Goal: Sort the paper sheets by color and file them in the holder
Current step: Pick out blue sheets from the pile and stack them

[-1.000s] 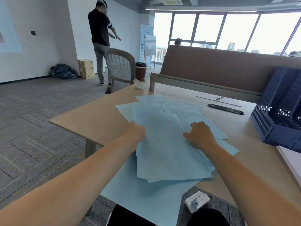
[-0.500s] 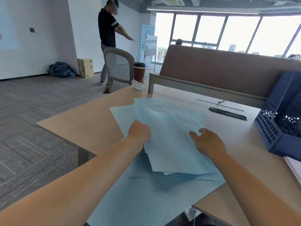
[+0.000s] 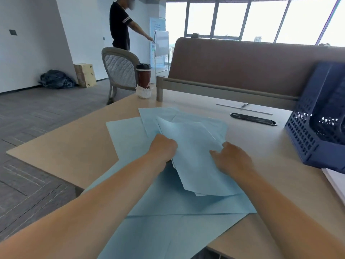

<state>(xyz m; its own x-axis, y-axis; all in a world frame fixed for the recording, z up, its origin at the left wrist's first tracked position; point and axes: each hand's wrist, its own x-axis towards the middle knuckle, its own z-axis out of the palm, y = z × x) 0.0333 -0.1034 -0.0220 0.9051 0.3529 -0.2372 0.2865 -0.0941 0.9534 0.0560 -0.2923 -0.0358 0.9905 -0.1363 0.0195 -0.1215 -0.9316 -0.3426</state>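
Several light blue paper sheets lie fanned in a loose pile on the wooden desk, some hanging over the near edge. My left hand grips the left edge of the upper sheets, fingers curled under them. My right hand holds the right side of the same bundle, thumb on top, with the other fingers out of sight. The dark blue lattice file holder stands at the desk's right side, well apart from both hands.
A white paper stack lies at the right edge below the holder. A coffee cup stands at the desk's far corner, a black cable slot further right. A brown partition backs the desk. Beyond, a chair and a standing person.
Both hands have drawn the upper blue sheets together into a narrower bundle and lifted it slightly. The view has shifted closer and to the right.
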